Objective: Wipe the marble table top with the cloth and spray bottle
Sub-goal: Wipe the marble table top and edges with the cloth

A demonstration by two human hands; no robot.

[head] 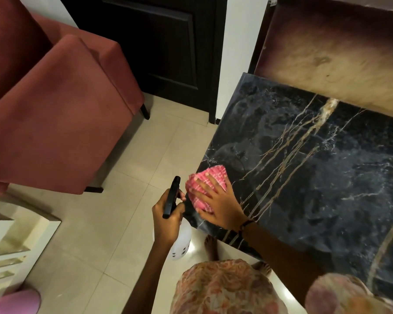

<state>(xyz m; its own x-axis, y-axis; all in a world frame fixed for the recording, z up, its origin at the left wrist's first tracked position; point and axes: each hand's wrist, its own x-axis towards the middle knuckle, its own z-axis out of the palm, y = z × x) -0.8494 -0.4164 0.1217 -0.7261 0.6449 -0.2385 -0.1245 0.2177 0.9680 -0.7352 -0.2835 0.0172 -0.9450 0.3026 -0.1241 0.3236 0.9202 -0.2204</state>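
Marble bench (315, 177), black with gold and white veins, fills the right side of the head view, its near-left corner close to the person. On that corner lies a pink ribbed cloth (205, 189), bunched and pressed flat under the right hand (216, 205), whose fingers are spread over it, palm down, rather than closed around it. Just beside the bench edge, over the pale tiled floor (123, 200), the left hand (168, 218) is clenched around the neck of a spray bottle (182, 241) with a black trigger head and a translucent white body that hangs below the fist. The nozzle points up and away. A red-brown upholstered armchair (55, 114) stands well apart on the left, and a dark door (159, 46) is behind it.
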